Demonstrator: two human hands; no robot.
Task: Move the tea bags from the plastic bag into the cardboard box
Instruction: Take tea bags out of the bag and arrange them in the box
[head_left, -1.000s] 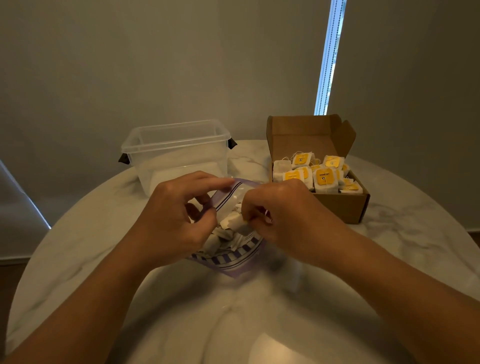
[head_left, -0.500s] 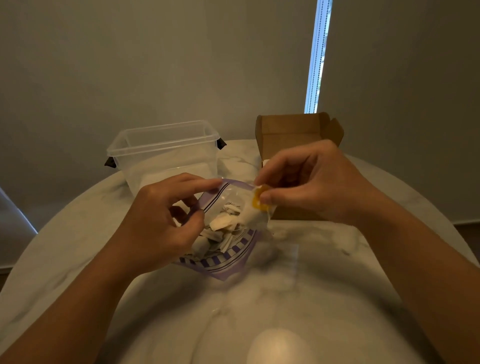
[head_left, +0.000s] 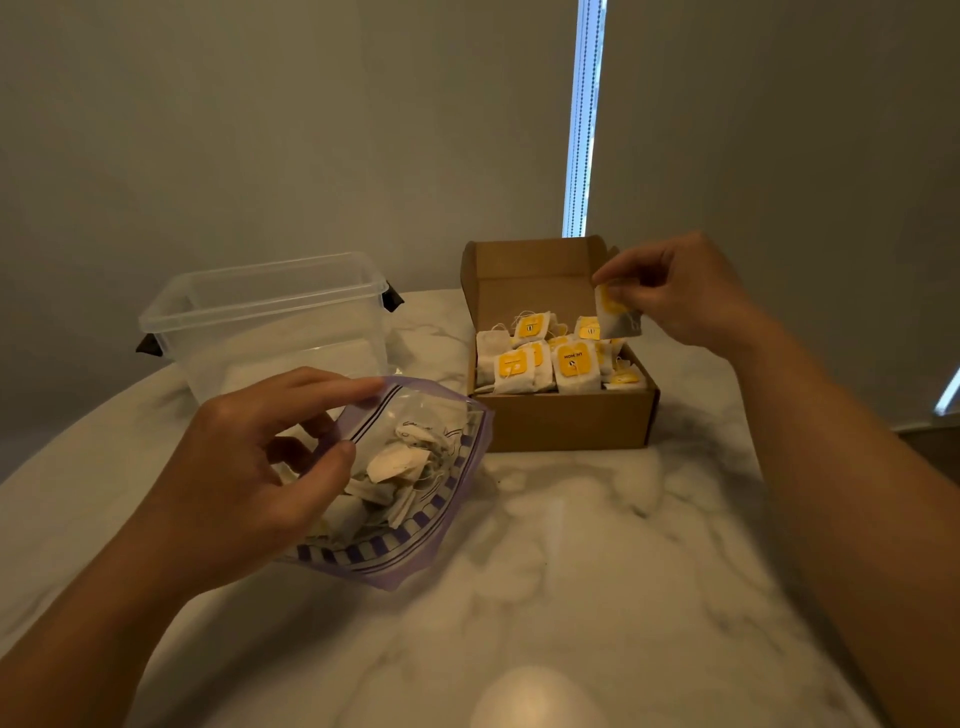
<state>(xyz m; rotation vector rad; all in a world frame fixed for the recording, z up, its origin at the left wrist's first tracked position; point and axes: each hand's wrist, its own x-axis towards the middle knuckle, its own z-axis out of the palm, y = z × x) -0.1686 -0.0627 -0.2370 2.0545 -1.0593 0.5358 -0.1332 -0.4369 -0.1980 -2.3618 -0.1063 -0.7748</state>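
Observation:
A clear plastic bag (head_left: 415, 525) with purple edging lies open on the marble table, with several pale tea bags (head_left: 397, 462) inside. My left hand (head_left: 254, 467) holds its open rim between thumb and fingers. Behind it to the right stands an open brown cardboard box (head_left: 566, 421) holding several white tea bags with yellow tags (head_left: 571, 364). My right hand (head_left: 680, 291) pinches one yellow-tagged tea bag (head_left: 615, 314) above the box's far right corner.
A clear plastic tub (head_left: 270, 322) with black clips stands at the back left, behind the bag. The round marble table (head_left: 571, 571) curves away on both sides. Grey blinds hang behind, with a bright gap (head_left: 584, 119) between them.
My right hand drew a tea bag out of the plastic bag and carried it right and away, over the cardboard box. My left hand kept hold of the bag's rim.

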